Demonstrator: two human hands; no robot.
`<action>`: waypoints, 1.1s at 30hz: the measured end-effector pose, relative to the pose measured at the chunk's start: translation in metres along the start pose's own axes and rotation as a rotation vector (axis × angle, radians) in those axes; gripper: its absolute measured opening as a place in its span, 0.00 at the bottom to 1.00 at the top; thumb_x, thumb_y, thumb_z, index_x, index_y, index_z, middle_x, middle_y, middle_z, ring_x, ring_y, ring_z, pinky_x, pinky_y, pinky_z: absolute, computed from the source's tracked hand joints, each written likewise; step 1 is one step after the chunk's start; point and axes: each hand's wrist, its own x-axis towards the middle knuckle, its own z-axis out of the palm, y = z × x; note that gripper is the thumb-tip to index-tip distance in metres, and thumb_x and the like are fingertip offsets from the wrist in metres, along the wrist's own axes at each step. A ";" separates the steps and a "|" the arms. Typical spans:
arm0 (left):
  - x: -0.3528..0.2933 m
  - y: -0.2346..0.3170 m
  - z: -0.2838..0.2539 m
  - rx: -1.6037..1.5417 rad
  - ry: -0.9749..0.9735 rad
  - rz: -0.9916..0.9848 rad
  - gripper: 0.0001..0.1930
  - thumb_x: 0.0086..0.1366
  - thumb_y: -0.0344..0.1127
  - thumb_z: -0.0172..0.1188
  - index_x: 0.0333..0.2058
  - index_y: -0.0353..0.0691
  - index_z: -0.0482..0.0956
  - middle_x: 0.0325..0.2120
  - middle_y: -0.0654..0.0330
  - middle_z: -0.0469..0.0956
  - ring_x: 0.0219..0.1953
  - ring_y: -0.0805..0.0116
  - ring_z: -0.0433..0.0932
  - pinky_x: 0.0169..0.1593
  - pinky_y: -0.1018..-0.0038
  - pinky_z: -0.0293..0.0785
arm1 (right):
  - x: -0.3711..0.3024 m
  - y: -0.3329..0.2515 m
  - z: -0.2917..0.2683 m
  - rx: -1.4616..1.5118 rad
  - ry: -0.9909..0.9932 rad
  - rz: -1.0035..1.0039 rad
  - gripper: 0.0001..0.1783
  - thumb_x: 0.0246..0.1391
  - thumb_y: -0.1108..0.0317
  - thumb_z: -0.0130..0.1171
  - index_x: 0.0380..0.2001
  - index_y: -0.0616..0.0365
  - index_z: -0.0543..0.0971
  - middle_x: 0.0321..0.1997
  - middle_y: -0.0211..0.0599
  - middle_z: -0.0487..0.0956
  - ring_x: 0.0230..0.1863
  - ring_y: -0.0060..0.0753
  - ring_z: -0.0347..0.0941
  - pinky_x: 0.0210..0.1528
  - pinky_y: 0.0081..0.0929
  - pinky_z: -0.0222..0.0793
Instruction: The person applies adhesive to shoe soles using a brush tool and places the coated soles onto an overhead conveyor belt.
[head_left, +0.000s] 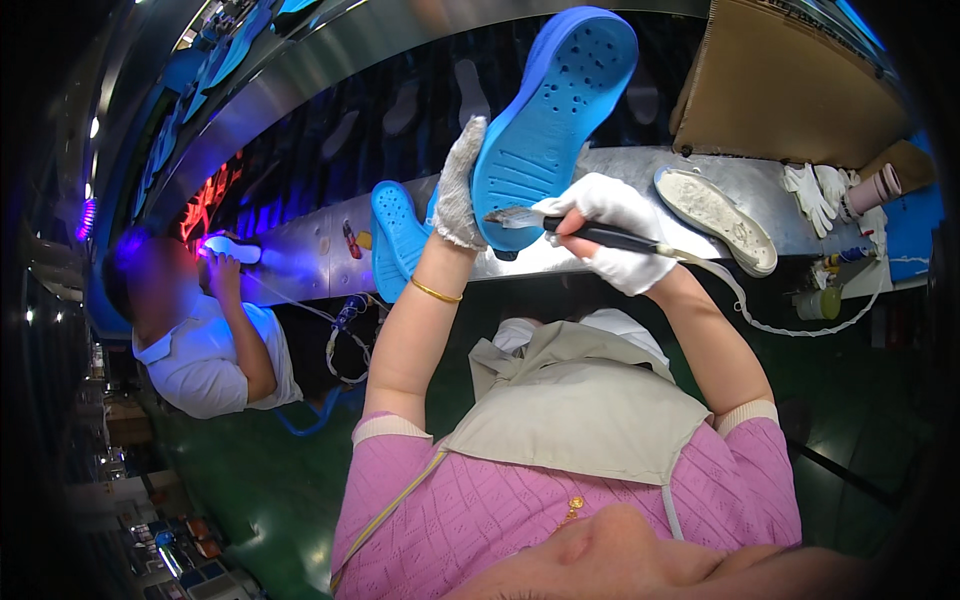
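From the head view, your left hand [462, 190], in a grey-white knitted glove, has its fingers wrapped on the left edge of a bright blue moulded shoe sole [545, 130]. The sole is up in front of you, above the near edge of the brushed-metal counter [320, 262]. Its long axis slants from lower left to upper right: the broad end points away from you and a touch right, the narrower end comes back toward your chest. And what a look at its hollow face, turned to you: scattered round holes at the far end, slanting grooves across the middle, a raised rim all round, deeper blue along the upper left wall.

In comes your right hand [622, 235], white-gloved with bare fingertips, fingers closed on a slim black-handled brush [612, 237], bristles pointing left over the sole's near end; whether they touch, you cannot tell from here. A pair of smaller-looking blue soles [393, 228] sits to the left, and a chalky cream-white sole [718, 213] lies flat on the counter to the right.
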 end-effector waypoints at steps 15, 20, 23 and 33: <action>0.027 0.006 0.017 0.494 0.134 -0.496 0.18 0.61 0.47 0.57 0.40 0.38 0.78 0.35 0.56 0.79 0.34 0.68 0.79 0.40 0.74 0.78 | 0.010 0.004 -0.036 -0.015 -0.168 0.383 0.08 0.37 0.77 0.67 0.25 0.58 0.78 0.30 0.36 0.80 0.34 0.27 0.76 0.40 0.22 0.73; 0.020 0.009 0.023 0.515 0.095 -0.570 0.22 0.62 0.50 0.55 0.43 0.36 0.75 0.35 0.54 0.79 0.34 0.65 0.80 0.38 0.70 0.80 | 0.004 0.003 -0.057 -0.065 -0.171 0.658 0.07 0.38 0.83 0.62 0.24 0.63 0.78 0.30 0.39 0.80 0.28 0.25 0.76 0.33 0.20 0.74; 0.021 -0.004 0.005 0.426 0.154 -0.438 0.24 0.65 0.52 0.50 0.47 0.36 0.73 0.38 0.53 0.78 0.37 0.64 0.79 0.40 0.71 0.79 | 0.004 -0.005 -0.044 0.316 0.027 0.573 0.07 0.41 0.80 0.64 0.27 0.64 0.77 0.32 0.41 0.81 0.29 0.23 0.76 0.33 0.20 0.74; 0.003 -0.012 -0.003 0.127 -0.034 -0.365 0.36 0.65 0.60 0.38 0.58 0.31 0.59 0.51 0.39 0.68 0.49 0.41 0.73 0.50 0.44 0.70 | 0.015 0.033 -0.097 0.305 0.666 0.328 0.07 0.46 0.78 0.63 0.31 0.61 0.76 0.35 0.39 0.80 0.33 0.29 0.77 0.40 0.23 0.75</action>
